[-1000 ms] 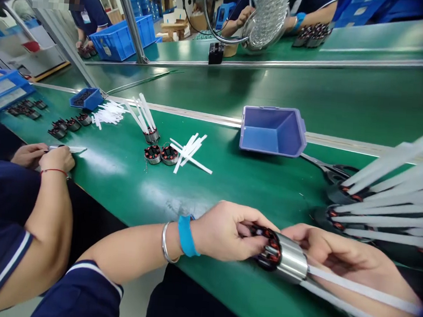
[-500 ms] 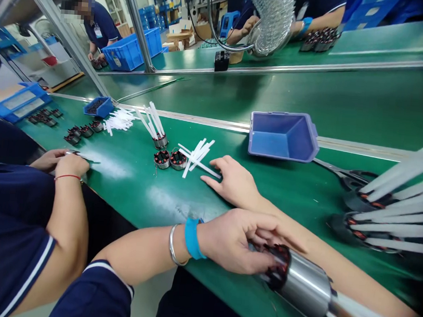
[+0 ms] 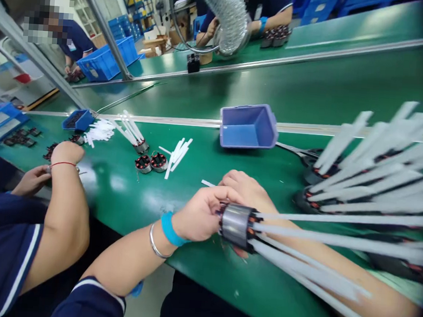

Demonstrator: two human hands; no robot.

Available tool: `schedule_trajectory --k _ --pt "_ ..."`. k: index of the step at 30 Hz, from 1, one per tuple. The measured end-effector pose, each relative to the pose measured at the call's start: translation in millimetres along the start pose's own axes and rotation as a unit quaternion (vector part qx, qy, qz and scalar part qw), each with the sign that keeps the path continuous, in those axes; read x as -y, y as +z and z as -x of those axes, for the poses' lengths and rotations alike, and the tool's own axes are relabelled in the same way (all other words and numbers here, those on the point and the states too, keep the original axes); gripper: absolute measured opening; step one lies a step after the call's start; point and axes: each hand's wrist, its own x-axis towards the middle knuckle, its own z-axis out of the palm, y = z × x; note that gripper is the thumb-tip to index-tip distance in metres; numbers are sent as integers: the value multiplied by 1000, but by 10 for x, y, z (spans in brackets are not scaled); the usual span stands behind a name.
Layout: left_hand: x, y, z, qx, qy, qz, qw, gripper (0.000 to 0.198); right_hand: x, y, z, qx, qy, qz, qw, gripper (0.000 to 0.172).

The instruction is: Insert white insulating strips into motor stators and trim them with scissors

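My left hand (image 3: 202, 213), with a blue band and a silver bangle at the wrist, is closed around the end of a motor stator (image 3: 236, 224). The stator is tilted on its side, and several long white strips (image 3: 307, 240) stick out of its slots to the right. Behind it, my right hand (image 3: 244, 186) is closed, partly covered by the stator. A single white strip (image 3: 208, 183) pokes out from its fingers to the left. Farther left lie a small pile of white strips (image 3: 178, 157) and two bare stators (image 3: 158, 161). Beside them stands another stator (image 3: 142, 146) holding strips.
A purple-blue bin (image 3: 248, 127) sits by the rail, with scissors (image 3: 299, 150) beside it. At right, several stators (image 3: 315, 199) bristle with strips. On the left, a co-worker's arms (image 3: 66, 187) work near more strips (image 3: 99, 131) and a blue parts box (image 3: 78, 120).
My right hand has drawn back from the pile with one strip. My left hand has raised the stator and brought it up to the right hand. The whole view has shifted.
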Motion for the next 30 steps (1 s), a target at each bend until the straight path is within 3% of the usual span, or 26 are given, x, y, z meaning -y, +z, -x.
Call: schedule_trajectory --k 3,7,10,13,21,25,30 --pt "-13 -31 -31 -14 -26 3 1000 41 44 -74 41 -35 31 -65 997 15" --pt "29 -65 -100 8 -54 30 998 39 11 -454 401 -70 57 -200 976 35" --pt "74 -64 -126 1 -63 29 998 38 -1 -741 648 -15 45 -341 939 33" --pt "103 -61 -123 4 -70 24 997 36 -30 -881 753 57 66 -373 924 27" --pt "124 -88 -114 29 -67 31 997 31 -107 -871 804 50 93 -351 931 24" --pt "123 -62 -103 41 -98 42 993 46 14 -714 741 9 131 -360 924 28" --pt "155 -15 -81 11 -57 -92 994 56 50 -567 703 -25 147 -357 922 32"
